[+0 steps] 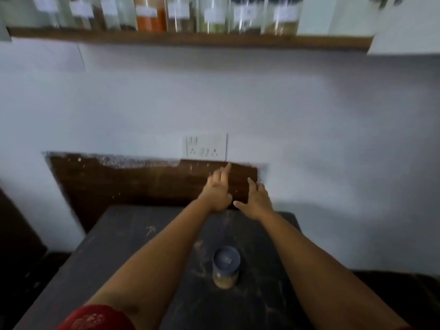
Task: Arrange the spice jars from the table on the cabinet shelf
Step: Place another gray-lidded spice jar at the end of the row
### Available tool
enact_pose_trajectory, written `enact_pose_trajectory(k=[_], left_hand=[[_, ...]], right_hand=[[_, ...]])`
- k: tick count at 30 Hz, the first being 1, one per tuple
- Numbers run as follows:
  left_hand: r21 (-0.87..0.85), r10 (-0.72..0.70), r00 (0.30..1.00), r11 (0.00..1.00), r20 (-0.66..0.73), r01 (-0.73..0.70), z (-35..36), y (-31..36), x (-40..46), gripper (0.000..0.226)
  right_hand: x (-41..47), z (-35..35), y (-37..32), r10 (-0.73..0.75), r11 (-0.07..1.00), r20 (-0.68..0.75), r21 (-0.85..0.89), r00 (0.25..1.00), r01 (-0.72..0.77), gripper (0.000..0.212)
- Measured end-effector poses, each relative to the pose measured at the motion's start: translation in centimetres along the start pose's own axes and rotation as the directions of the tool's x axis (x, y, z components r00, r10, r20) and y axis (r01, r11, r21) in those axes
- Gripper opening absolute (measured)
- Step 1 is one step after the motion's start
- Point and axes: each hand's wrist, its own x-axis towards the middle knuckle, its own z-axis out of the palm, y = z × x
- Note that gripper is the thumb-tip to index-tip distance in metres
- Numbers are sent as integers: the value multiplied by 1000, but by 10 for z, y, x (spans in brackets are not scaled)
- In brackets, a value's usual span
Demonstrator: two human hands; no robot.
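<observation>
Red sleeve cloth [95, 317] shows at the bottom edge on the left arm, and both forearms stretch forward over the dark table [119, 246]. Between them, near the front, stands the one spice jar [225, 266] left on the table, upright, its long axis vertical and its dark lid facing up toward the camera, with pale powder visible low in the clear body. It looks small, rigid and probably light, though a glass wall would be smooth and breakable, so a wrap around the body just under the lid seems the safest hold. Farther on, the left hand [217, 194] and right hand [258, 198] hover close together past the table's far edge, fingers extended and holding nothing. High on the wall, the shelf [190, 39] carries a row of labelled jars [150, 15], blurred.
</observation>
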Motion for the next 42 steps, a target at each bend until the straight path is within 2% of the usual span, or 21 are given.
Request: enact_pose_trajectory(k=[2, 4, 7, 9, 11, 15, 18, 21, 23, 25, 26, 28, 29, 30, 31, 33, 35, 36, 38, 40, 42], left_hand=[[-109, -145, 976, 981, 161, 163, 57, -34, -36, 94], [-199, -262, 913, 922, 311, 333, 101, -64, -70, 97], [-260, -303, 855, 863, 421, 433, 138, -91, -105, 106], [-293, -324, 846, 835, 423, 466, 146, -101, -118, 115], [-327, -363, 834, 796, 416, 510, 148, -108, -126, 119], [-422, -351, 835, 739, 424, 525, 141, -120, -139, 112], [-473, -351, 860, 726, 369, 499, 143, -135, -145, 109], [-517, -396, 879, 711, 265, 476, 133, -133, -150, 108], [-679, -462, 872, 589, 163, 439, 122, -126, -152, 93], [-831, -537, 837, 416, 104, 370, 113, -128, -150, 85], [-901, -553, 824, 287, 120, 324, 107, -131, -149, 80], [-963, -514, 822, -30, 246, 269, 92, -135, -145, 66], [-952, -467, 830, -145, 305, 268, 83, -136, -142, 62], [-934, -423, 835, -219, 351, 282, 75, -137, -139, 60], [-923, -395, 840, -248, 373, 294, 67, -135, -136, 58], [-925, -400, 835, -209, 377, 317, 56, -138, -127, 59], [-935, -475, 806, -139, 353, 328, 46, -143, -119, 66], [-941, -512, 793, -118, 330, 316, 41, -147, -116, 69], [-955, -572, 770, -87, 281, 284, 32, -157, -113, 63], [-961, -553, 791, -71, 261, 268, 25, -163, -114, 47], [-957, -509, 818, -38, 267, 289, 17, -165, -115, 41]], right_hand=[[-25, 45, 13, -58, 990, 103, 132, 993, 44, 82], [-46, 82, 25, -80, 983, 210, 176, 974, 43, 76], [-62, 116, 36, -54, 990, 335, 144, 940, 6, 99], [-65, 130, 37, -22, 999, 439, 51, 898, -1, 118], [-69, 141, 39, -6, 999, 489, -36, 873, 27, 124], [-67, 152, 39, 29, 997, 393, 60, 919, -57, 110], [-60, 148, 21, 71, 983, 364, 134, 929, -128, 99], [-56, 140, -13, 93, 924, 457, 293, 885, -248, 94], [-55, 136, -35, 61, 884, 519, 369, 852, -288, 97], [-50, 135, -50, 18, 809, 533, 489, 846, -326, 97], [-50, 133, -58, -15, 741, 539, 572, 842, -353, 88], [-51, 126, -70, -78, 601, 571, 681, 818, -418, 66], [-51, 124, -77, -94, 579, 584, 691, 806, -432, 59], [-53, 122, -82, -105, 559, 595, 698, 797, -448, 54], [-54, 121, -87, -115, 520, 613, 708, 782, -478, 50], [-54, 124, -98, -139, 352, 628, 754, 765, -555, 49], [-52, 126, -107, -133, 159, 629, 777, 766, -609, 55], [-52, 125, -112, -126, 97, 629, 777, 767, -622, 57], [-51, 127, -122, -87, 74, 618, 786, 781, -614, 55], [-47, 130, -132, -27, 115, 578, 812, 816, -572, 52], [-45, 128, -142, 5, 126, 559, 822, 829, -555, 51]])
